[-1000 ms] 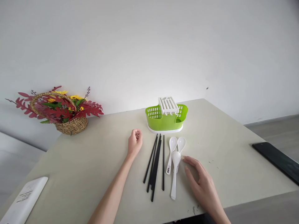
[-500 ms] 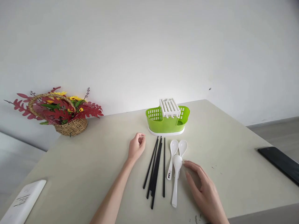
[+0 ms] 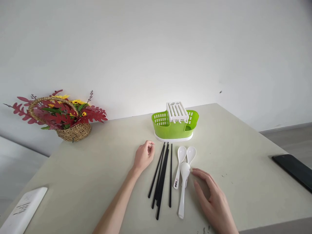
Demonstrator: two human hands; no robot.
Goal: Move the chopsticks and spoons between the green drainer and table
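Observation:
My left hand [image 3: 144, 155] is raised at the left of several black chopsticks [image 3: 161, 178], fingers loosely curled, thumb and index finger apart, holding nothing. My right hand [image 3: 213, 195] is open at the right of the white spoons, its index fingertip at the edge of the nearest white spoon [image 3: 182, 198]. That spoon lies bowl-down across the handle of a second white spoon [image 3: 191, 153]. A third white spoon [image 3: 181, 152] with dark marks on its handle lies to their left. Behind them stands a green utensil basket [image 3: 168, 131] with a white slotted rack [image 3: 177, 112] on top.
A wicker basket [image 3: 75, 132] of red and yellow flowers stands at the back left by the wall. A white box-like object [image 3: 26, 209] with dark print lies at the left edge. A black phone [image 3: 293, 170] lies at the right edge.
My left hand has shifted slightly right and its fingers have uncurled a little. My right hand and the utensils stay about where they were; the view has moved slightly.

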